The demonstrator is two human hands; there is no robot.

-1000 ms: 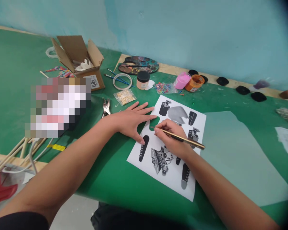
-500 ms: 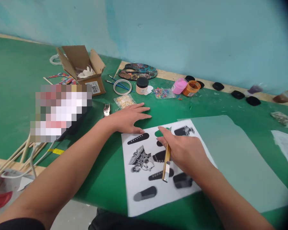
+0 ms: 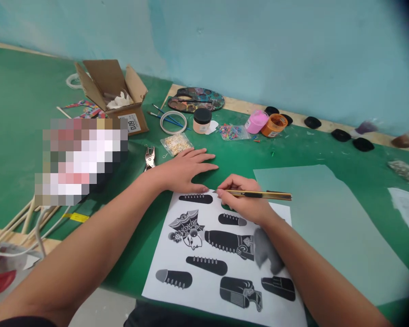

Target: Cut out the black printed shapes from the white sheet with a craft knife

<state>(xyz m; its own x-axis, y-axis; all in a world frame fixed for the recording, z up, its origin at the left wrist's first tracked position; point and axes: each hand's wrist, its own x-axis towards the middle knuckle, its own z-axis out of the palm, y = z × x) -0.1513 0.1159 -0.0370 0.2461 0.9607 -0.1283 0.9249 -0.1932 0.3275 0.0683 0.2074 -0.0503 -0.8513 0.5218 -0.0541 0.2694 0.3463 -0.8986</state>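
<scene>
A white sheet printed with black shadow-puppet parts, among them a head in profile, lies on the green table. My left hand is flat with fingers spread, its thumb at the sheet's upper edge. Closed around a gold utility knife, my right hand rests over the upper part of the sheet. The knife lies nearly level, its handle pointing right and its tip end near my left thumb. Green shows through a cut-out hole beside my right hand. My right hand and forearm cover part of the printing.
A translucent pale sheet lies to the right. Behind stand a lidded jar, pink and orange paint pots, and a paint palette. An open cardboard box and a hole punch are at left.
The printed sheet has turned clockwise, its lower edge swinging left. My right hand has tilted the knife from pointing its handle toward me to lying sideways. My left hand stays nearly in place.
</scene>
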